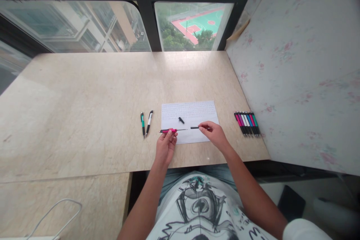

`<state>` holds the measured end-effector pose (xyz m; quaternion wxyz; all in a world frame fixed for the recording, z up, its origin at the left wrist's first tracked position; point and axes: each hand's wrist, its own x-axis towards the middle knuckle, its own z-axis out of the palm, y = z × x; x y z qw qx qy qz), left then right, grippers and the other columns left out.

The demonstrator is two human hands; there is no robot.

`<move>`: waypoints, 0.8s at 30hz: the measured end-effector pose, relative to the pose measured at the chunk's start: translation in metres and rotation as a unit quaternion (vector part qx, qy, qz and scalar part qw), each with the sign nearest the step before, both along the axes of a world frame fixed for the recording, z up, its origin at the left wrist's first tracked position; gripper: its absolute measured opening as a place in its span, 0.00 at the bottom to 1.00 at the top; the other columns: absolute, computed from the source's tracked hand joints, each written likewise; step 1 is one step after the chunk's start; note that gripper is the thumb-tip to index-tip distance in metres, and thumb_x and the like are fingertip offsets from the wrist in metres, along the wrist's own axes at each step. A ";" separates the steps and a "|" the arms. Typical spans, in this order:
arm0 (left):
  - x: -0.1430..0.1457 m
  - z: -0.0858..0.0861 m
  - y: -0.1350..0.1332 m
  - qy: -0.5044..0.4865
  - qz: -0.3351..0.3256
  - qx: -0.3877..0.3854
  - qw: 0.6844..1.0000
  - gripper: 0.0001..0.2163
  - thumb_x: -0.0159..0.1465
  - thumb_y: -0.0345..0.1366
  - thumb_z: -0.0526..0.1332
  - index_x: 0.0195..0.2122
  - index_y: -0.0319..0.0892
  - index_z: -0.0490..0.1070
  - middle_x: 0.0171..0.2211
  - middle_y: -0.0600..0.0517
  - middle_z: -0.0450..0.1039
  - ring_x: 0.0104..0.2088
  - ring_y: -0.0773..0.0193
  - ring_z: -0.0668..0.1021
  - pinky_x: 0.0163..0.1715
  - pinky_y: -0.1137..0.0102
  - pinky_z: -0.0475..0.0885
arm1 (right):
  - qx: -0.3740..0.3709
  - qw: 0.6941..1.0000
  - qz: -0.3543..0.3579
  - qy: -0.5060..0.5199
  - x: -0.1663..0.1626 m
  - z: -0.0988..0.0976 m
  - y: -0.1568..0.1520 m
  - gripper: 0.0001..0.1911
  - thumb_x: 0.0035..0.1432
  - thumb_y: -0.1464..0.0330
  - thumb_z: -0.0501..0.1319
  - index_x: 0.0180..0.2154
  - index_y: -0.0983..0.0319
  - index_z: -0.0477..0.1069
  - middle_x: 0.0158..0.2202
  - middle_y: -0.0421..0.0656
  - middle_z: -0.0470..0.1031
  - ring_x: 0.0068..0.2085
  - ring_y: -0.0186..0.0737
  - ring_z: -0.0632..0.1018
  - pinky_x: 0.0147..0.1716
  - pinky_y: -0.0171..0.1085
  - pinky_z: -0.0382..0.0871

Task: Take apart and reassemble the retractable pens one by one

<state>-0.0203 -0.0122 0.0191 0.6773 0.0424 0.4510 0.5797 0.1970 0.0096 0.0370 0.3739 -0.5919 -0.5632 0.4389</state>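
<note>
My left hand (166, 146) is closed round the pink barrel of a pen (168, 131), held level over the near edge of a white written sheet (194, 111). A thin refill sticks out of the barrel to the right. My right hand (214, 133) pinches a small black pen piece (194, 127) at the refill's far end. Another small black part (181, 120) lies loose on the sheet.
Two pens, one green (142, 123) and one white (149, 122), lie left of the sheet. A row of several coloured pens (247, 123) lies at the right by the papered wall (295, 67). The beige marble table (84, 112) runs to a window; a white cable (56, 213) lies at the near left.
</note>
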 end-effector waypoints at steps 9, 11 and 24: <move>0.002 -0.004 0.000 0.005 -0.011 0.011 1.000 0.08 0.56 0.30 0.68 0.37 0.36 0.74 0.33 0.48 0.78 0.32 0.70 0.79 0.30 0.79 0.73 | 0.027 0.999 0.023 -0.009 -0.009 0.006 -0.002 0.07 0.56 0.65 0.61 0.34 0.60 0.77 0.36 0.44 0.79 0.35 0.38 0.77 0.36 0.37 0.72; 0.004 -0.003 -0.001 0.007 -0.015 0.009 1.000 0.09 0.56 0.30 0.69 0.37 0.36 0.74 0.34 0.48 0.78 0.32 0.70 0.79 0.31 0.79 0.73 | 0.030 0.999 0.025 -0.013 -0.014 0.006 -0.003 0.07 0.56 0.66 0.61 0.34 0.60 0.76 0.36 0.43 0.79 0.36 0.38 0.77 0.36 0.37 0.72; 0.016 -0.004 -0.008 0.007 -0.037 0.005 0.999 0.09 0.55 0.31 0.69 0.37 0.38 0.74 0.33 0.49 0.78 0.34 0.68 0.80 0.32 0.77 0.73 | 0.070 0.996 0.055 -0.029 -0.039 0.009 -0.008 0.06 0.58 0.69 0.60 0.35 0.60 0.76 0.36 0.43 0.79 0.36 0.38 0.78 0.34 0.35 0.73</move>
